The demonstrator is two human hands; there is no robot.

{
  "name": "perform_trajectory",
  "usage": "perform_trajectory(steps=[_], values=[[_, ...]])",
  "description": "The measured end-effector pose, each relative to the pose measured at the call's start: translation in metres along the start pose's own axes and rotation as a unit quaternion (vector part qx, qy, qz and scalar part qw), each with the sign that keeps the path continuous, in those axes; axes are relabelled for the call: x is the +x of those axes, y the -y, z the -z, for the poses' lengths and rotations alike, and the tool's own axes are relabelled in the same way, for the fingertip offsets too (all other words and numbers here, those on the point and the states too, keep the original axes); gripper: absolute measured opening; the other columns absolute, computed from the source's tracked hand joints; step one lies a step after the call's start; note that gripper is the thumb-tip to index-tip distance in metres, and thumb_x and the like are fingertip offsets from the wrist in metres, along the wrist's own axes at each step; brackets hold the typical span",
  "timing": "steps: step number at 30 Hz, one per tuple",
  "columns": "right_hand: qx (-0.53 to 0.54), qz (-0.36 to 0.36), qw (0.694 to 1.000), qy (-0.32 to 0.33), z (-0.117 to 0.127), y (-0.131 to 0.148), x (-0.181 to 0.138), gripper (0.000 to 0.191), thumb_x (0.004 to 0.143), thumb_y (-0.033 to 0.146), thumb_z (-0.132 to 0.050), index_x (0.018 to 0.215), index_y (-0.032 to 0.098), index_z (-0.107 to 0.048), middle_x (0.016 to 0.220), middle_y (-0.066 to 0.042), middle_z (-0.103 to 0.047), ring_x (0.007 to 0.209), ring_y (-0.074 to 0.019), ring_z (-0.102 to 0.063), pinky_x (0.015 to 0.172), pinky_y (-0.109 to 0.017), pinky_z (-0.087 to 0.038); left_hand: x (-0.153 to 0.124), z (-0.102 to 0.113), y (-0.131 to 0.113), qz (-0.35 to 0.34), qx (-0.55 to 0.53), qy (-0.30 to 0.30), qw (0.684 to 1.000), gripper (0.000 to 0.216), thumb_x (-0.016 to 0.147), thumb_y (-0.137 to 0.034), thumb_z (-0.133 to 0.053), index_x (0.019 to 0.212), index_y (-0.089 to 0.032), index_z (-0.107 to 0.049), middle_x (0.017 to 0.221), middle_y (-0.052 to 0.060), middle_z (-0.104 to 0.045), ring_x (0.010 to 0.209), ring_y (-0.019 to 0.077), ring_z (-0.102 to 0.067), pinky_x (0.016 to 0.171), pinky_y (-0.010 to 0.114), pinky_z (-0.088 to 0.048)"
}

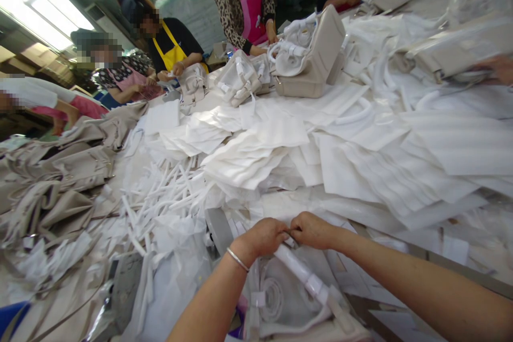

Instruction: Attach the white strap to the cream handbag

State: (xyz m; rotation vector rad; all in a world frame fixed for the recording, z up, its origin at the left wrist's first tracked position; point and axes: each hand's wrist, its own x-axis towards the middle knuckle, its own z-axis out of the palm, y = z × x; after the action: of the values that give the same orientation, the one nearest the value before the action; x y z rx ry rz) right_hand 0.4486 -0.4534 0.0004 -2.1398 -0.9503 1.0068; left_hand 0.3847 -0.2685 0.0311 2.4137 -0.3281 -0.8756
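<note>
Close in front of me lies a beige handbag, its handle wrapped in white foam and clear plastic. Both of my hands meet above it, fingertips pinched close together at the upper end of that handle. My left hand, with a silver bangle at the wrist, is closed there. From the right, my right hand is closed too, knuckles up. A small dark strip shows between the fingertips, mostly hidden by them. Rolled white foam sits beside the handle, on the bag.
White foam sheets cover the table's middle, with loose white foam tubes to their left. Beige bags are piled at left. Wrapped handbags stand farther back. Several co-workers line the far side; another person's hand is at right.
</note>
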Motion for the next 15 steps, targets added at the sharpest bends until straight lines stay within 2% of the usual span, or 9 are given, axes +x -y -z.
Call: perform_trajectory(steps=[6, 9, 11, 15], values=[[-0.046, 0.001, 0.997, -0.055, -0.016, 0.001, -0.01, 0.027, 0.091, 0.017, -0.051, 0.077, 0.015, -0.074, 0.077, -0.007, -0.073, 0.071, -0.0181, -0.062, 0.066, -0.029, -0.035, 0.003, -0.007, 0.004, 0.023, -0.055, -0.005, 0.998, 0.03, 0.093, -0.025, -0.049, 0.102, -0.02, -0.078, 0.098, 0.005, -0.079, 0.088, 0.0191, -0.068, 0.083, 0.026, -0.049], [-0.03, 0.004, 0.994, -0.103, -0.026, -0.002, -0.016, 0.024, 0.092, 0.015, -0.049, 0.091, 0.016, -0.072, 0.087, -0.007, -0.074, 0.082, -0.0205, -0.065, 0.073, -0.03, -0.038, 0.004, -0.007, 0.007, 0.02, -0.081, -0.01, 0.996, 0.029, 0.091, -0.024, -0.05, 0.098, -0.018, -0.078, 0.093, 0.005, -0.078, 0.083, 0.0178, -0.066, 0.079, 0.025, -0.048], [-0.011, 0.009, 0.991, -0.135, -0.03, -0.002, -0.02, 0.023, 0.089, 0.011, -0.049, 0.101, 0.016, -0.068, 0.088, -0.006, -0.072, 0.083, -0.0203, -0.065, 0.074, -0.03, -0.038, 0.005, -0.007, 0.007, 0.022, -0.09, -0.012, 0.996, 0.028, 0.089, -0.023, -0.051, 0.092, -0.017, -0.077, 0.087, 0.004, -0.077, 0.079, 0.017, -0.065, 0.076, 0.024, -0.047], [-0.012, 0.031, 0.988, -0.15, -0.029, 0.004, -0.027, 0.011, 0.085, 0.014, -0.057, 0.095, 0.017, -0.062, 0.081, -0.003, -0.067, 0.079, -0.02, -0.062, 0.072, -0.03, -0.037, 0.005, -0.005, 0.006, 0.024, -0.1, -0.011, 0.995, 0.027, 0.088, -0.023, -0.05, 0.087, -0.017, -0.076, 0.082, 0.003, -0.075, 0.075, 0.0155, -0.061, 0.072, 0.023, -0.044]])
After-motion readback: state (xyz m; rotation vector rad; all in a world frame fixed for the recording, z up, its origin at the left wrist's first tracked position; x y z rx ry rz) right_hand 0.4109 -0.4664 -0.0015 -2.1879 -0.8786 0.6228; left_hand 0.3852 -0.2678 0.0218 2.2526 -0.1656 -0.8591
